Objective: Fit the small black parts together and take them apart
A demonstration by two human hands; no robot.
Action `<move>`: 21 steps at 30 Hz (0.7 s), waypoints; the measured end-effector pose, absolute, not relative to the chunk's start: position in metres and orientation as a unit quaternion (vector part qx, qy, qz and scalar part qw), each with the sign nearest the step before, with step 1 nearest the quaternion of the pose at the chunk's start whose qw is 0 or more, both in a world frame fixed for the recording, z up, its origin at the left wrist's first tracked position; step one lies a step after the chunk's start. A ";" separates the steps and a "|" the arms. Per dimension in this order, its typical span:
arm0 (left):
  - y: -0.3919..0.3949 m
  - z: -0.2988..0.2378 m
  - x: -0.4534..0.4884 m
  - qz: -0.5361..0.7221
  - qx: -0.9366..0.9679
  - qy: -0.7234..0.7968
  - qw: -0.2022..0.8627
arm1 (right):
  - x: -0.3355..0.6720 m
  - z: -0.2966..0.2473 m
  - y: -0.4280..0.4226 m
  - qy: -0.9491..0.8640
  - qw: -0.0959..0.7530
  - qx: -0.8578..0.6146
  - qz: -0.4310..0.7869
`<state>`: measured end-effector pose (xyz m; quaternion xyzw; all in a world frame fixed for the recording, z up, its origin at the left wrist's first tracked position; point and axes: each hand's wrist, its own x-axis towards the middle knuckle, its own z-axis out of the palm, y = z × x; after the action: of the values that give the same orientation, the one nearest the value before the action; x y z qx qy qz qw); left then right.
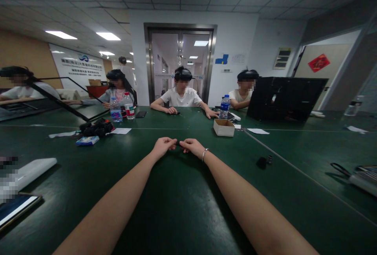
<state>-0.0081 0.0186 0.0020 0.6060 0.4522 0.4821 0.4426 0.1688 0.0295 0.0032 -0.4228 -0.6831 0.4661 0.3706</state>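
Observation:
My left hand (163,145) and my right hand (192,146) meet above the dark green table (182,208), both arms stretched far forward. The fingertips of both hands pinch a small dark object (178,143) between them; it is too small to name. A thin bracelet (204,154) circles my right wrist. Two small black parts (264,162) lie on the table to the right of my right hand.
A small cardboard box (224,127) stands beyond my hands. Water bottles (129,105) and another bottle (224,107) stand near several people seated across the table. A pile of black parts (97,127), a white device (32,170) at left, a black panel (284,98) at right.

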 end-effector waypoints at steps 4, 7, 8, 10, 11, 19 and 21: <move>0.023 0.002 -0.009 0.457 0.613 0.485 0.424 | 0.168 0.000 0.029 -0.689 0.388 -0.400 0.463; 0.021 0.004 -0.008 0.433 0.634 0.515 0.381 | 0.168 -0.002 0.029 -0.695 0.398 -0.370 0.472; 0.019 0.004 -0.008 0.423 0.642 0.526 0.363 | 0.168 -0.003 0.029 -0.698 0.398 -0.361 0.473; 0.015 0.005 -0.008 0.399 0.660 0.543 0.332 | 0.168 -0.003 0.030 -0.702 0.396 -0.352 0.475; 0.013 0.005 -0.008 0.388 0.669 0.547 0.321 | 0.169 -0.003 0.031 -0.704 0.394 -0.351 0.475; 0.014 0.000 -0.009 0.424 0.690 0.504 0.301 | 0.167 0.004 0.025 -0.688 0.385 -0.396 0.471; 0.018 0.000 -0.008 0.449 0.680 0.478 0.328 | 0.166 0.006 0.024 -0.686 0.383 -0.407 0.465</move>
<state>-0.0083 0.0175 0.0004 0.6802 0.4781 0.4486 0.3281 0.1658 0.0238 0.0063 -0.4067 -0.6863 0.4654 0.3833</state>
